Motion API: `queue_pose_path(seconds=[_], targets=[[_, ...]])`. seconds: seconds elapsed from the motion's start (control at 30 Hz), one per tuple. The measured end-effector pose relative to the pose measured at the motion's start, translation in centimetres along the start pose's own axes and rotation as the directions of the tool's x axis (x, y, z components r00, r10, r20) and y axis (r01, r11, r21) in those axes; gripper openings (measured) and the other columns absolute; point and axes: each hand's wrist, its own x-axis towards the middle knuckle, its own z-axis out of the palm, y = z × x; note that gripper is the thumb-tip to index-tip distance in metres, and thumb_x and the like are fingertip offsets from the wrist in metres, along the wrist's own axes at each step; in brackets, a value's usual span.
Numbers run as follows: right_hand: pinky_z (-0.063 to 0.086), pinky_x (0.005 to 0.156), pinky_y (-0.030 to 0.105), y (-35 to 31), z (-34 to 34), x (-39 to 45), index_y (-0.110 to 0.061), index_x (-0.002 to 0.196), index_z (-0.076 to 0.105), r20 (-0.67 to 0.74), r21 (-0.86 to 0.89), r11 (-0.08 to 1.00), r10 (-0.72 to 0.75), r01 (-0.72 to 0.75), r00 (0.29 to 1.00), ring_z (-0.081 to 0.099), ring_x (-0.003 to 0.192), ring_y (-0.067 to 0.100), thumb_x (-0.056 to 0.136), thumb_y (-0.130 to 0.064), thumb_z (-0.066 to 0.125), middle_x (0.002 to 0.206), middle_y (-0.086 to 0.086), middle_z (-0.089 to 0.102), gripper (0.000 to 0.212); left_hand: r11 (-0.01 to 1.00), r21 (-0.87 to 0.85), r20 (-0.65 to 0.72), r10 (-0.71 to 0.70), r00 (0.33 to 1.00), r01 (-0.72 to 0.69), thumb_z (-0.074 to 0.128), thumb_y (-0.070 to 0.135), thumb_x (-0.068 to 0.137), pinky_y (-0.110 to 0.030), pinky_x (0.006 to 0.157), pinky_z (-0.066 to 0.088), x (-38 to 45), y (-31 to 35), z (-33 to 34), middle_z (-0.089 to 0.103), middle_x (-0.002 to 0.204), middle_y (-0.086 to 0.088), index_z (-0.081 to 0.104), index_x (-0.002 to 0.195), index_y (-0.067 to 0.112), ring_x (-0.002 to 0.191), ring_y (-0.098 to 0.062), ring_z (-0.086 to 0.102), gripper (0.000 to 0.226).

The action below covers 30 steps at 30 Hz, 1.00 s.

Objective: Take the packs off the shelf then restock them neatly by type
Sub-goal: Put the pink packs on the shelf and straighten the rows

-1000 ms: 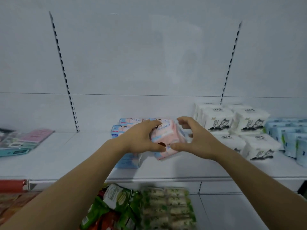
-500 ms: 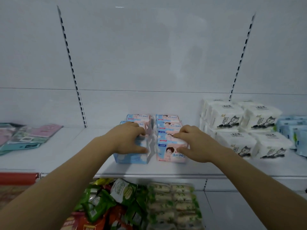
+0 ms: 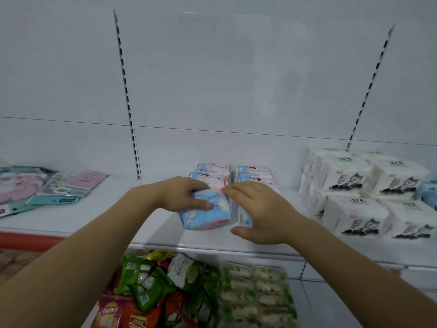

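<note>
Left hand (image 3: 176, 194) lifted blue pack (image 3: 206, 210), shelf (image 3: 99, 210) stocked

Two bare forearms, no sleeves, left hand (image 3: 182, 195) & right hand (image 3: 262, 211) bare, no gloves/rings/watch

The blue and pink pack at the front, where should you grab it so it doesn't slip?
Take the blue and pink pack across its short width, thumb on the near face and fingers over the top, coming from the front as the left hand does. It is soft, and packs block the back, so the open front edge is probably the easiest way in.
</note>
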Motion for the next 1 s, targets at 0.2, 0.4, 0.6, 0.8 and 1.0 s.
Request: queue_pose_path(seconds=[0.2,0.4,0.6,0.8,1.0], targets=[[0.05,0.091,0.048,-1.9,2.0,2.8,-0.016,0.126,0.066,0.033,-0.133,0.991,0.028,-0.023,0.999,0.064,0.102,0.033,0.077,-0.054,0.069,0.104,0.008,0.069,0.062,0.935,-0.328,0.037,-0.133,0.99,0.138,0.055,0.053,0.096,-0.044,0.077,0.062,-0.3,-1.4,1.3,0.067,0.113,-0.005,0.058,0.123,0.023,0.096,-0.022,0.07,0.041],[0.031,0.11,0.045,-1.6,1.4,4.1,-0.023,0.136,0.058,0.113,-0.111,0.99,0.103,-0.09,0.988,0.047,0.124,0.026,0.086,-0.062,0.055,0.126,0.003,0.056,0.063,0.884,-0.448,0.105,-0.094,0.99,0.132,0.086,0.044,0.075,-0.029,0.091,0.056,-1.9,-3.1,2.2,0.062,0.121,0.01,0.035,0.139,0.032,0.107,-0.007,0.065,0.082],[0.04,0.096,0.038,-3.0,0.8,5.7,-0.018,0.114,0.061,0.123,-0.109,0.987,0.133,-0.12,0.983,0.049,0.109,0.022,0.086,-0.063,0.059,0.11,0.001,0.061,0.053,0.879,-0.478,-0.133,-0.069,0.989,-0.003,0.093,0.027,0.067,-0.027,0.083,0.057,-2.4,-4.2,2.8,0.064,0.112,0.006,0.04,0.132,0.033,0.098,-0.009,0.066,0.084],[0.049,0.089,0.041,-2.5,-1.2,6.0,-0.027,0.113,0.065,0.132,0.079,0.971,0.214,-0.225,0.968,0.056,0.107,0.019,0.087,-0.063,0.058,0.11,-0.005,0.066,0.044,0.935,-0.341,-0.32,-0.018,0.947,-0.098,0.086,0.03,0.075,-0.024,0.07,0.057,-2.4,-2.6,-0.6,0.062,0.112,0.009,0.046,0.13,0.034,0.09,-0.007,0.066,0.068],[0.044,0.098,0.043,-2.1,-1.0,5.9,-0.027,0.154,0.03,0.105,0.122,0.969,0.2,-0.213,0.974,0.051,0.117,0.023,0.084,-0.05,0.068,0.121,0.001,0.061,0.083,0.989,-0.032,-0.208,0.135,0.969,-0.145,0.088,0.049,0.066,-0.031,0.093,0.048,0.0,-0.3,1.2,0.052,0.13,0.007,0.031,0.145,0.025,0.11,-0.013,0.055,0.1]])
